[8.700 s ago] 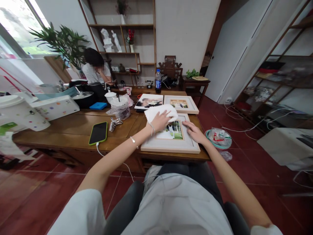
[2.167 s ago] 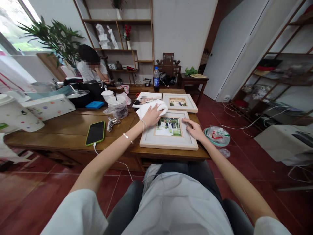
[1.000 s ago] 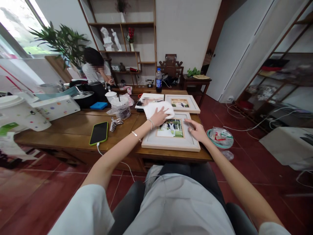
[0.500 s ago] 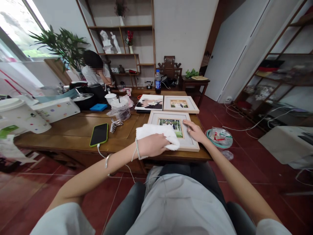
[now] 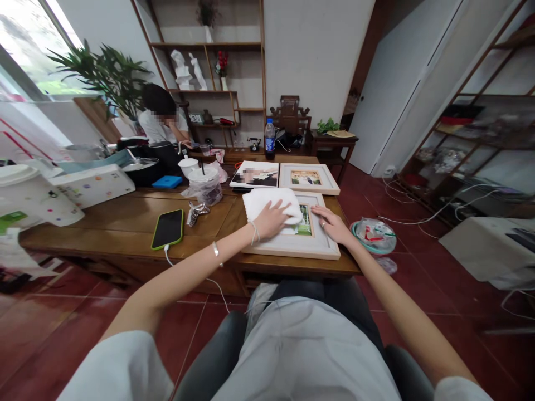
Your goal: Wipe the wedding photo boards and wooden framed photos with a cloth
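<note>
A white cloth point(image 5: 267, 201) is spread over the left part of a pale picture frame point(image 5: 330, 245) on the wooden table's near edge. My left hand point(image 5: 272, 220) has hold of the cloth from above, its fingers apart and pressing on it. Right of the cloth, part of the green photo point(image 5: 304, 221) shows; the rest is covered. My right hand point(image 5: 332, 224) lies open on the frame's right border, fingers stretched out. Behind it is a second frame point(image 5: 330, 179), with a flat white-edged picture point(image 5: 254, 175) to its left.
Left on the table point(image 5: 213, 239) are a phone point(image 5: 168, 229) on a white cable, a lidded cup point(image 5: 204, 178) in plastic, a blue box point(image 5: 167, 182) and a paper cup point(image 5: 39, 195). A bottle point(image 5: 270, 139) stands behind. A person point(image 5: 161, 120) sits far left.
My left hand has moved forward with the cloth, toward the frame's far left corner, and its fingers have spread. More of the photo is covered. My right hand has stayed put.
</note>
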{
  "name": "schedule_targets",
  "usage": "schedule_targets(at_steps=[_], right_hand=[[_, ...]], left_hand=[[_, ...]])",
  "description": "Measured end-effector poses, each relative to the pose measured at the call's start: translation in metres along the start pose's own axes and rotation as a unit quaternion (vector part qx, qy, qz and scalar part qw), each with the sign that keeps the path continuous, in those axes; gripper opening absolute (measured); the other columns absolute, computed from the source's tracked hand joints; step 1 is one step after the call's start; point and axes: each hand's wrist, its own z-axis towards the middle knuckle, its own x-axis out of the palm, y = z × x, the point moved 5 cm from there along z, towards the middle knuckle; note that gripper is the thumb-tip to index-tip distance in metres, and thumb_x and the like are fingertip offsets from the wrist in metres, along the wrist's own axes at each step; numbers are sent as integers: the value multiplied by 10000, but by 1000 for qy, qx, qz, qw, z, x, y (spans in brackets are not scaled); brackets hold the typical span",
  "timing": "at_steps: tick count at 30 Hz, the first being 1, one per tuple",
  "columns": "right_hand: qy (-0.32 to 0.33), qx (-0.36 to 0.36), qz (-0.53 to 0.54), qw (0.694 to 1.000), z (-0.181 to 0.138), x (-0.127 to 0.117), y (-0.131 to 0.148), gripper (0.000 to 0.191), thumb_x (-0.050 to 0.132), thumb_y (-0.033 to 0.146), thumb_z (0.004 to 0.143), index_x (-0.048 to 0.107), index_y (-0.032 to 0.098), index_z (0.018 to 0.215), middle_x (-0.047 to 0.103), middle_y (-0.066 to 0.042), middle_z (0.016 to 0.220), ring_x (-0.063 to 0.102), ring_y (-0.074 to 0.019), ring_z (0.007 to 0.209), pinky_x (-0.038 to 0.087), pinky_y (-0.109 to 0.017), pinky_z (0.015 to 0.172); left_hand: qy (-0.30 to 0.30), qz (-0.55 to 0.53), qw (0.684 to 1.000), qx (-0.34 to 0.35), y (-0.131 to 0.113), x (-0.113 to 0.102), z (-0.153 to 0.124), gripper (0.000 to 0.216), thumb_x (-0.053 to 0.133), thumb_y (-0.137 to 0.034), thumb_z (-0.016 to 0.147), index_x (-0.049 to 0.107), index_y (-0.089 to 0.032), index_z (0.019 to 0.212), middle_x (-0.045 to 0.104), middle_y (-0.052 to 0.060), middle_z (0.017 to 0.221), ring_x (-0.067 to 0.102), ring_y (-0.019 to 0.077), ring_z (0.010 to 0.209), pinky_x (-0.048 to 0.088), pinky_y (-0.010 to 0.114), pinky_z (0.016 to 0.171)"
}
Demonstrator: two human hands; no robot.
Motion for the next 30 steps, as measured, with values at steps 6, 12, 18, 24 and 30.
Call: schedule_targets(at_steps=[6,12,18,24,30], right_hand=[[4,-8,-2,1000,-1,0,-1,531,463,97,734,665,240,1204,618,-54,1321,469,-260,1331,299,-527,1153],[6,3,3,1000,0,0,-1,538,461,89,734,661,226,1215,605,-57,1338,457,-259,1340,300,-505,1159],[0,5,11,1000,-1,1,-1,531,471,83,732,666,220,1206,607,-69,1333,460,-255,1338,292,-501,1163],[-3,2,12,1000,-1,0,1,520,464,88,742,666,227,1200,603,-68,1338,469,-246,1332,293,-499,1161],[-5,10,10,1000,-1,1,-1,526,467,87,729,668,216,1198,605,-77,1335,468,-253,1333,302,-500,1156]], left_hand=[[-64,2,997,-41,40,9,47,397,428,-195,946,519,-193,1332,244,111,1580,217,334,1445,284,553,1101],[-18,-35,999,13,17,11,39,370,420,-175,952,571,-199,1289,389,120,1512,241,312,1439,254,554,1108],[86,-91,986,112,-30,-16,-22,322,401,-246,991,609,-216,1235,606,105,1309,430,281,1340,402,434,1017],[54,-98,982,155,-60,-40,-65,336,371,-304,1006,627,-196,1196,586,136,1328,591,258,1172,454,361,946],[-17,-38,994,105,-58,-11,-40,335,421,-275,983,572,-197,1271,427,143,1481,337,298,1405,355,477,1074]])
